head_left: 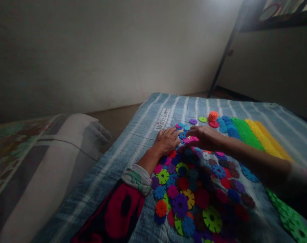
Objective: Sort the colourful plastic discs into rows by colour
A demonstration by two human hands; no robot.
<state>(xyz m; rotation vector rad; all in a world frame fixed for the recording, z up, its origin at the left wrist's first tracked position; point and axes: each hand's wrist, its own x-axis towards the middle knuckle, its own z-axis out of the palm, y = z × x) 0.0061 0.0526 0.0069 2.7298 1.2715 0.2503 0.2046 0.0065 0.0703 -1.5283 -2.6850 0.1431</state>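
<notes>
My left hand lies palm down with its fingers stretched out at the far left edge of a loose heap of notched plastic discs. The discs are purple, pink, blue, lime, red and other colours. Over the far part of the heap hovers my right hand, its fingers and thumb apart and slightly blurred. Nothing shows in its grasp. Beneath it are pink and blue discs. Part of the heap lies in the shadow of my right arm.
Rows of discs sorted by colour lie to the right: blue, green, yellow and orange. An orange stack stands behind the heap. A striped blue bedspread carries everything. Grey-and-white fabric is at the left.
</notes>
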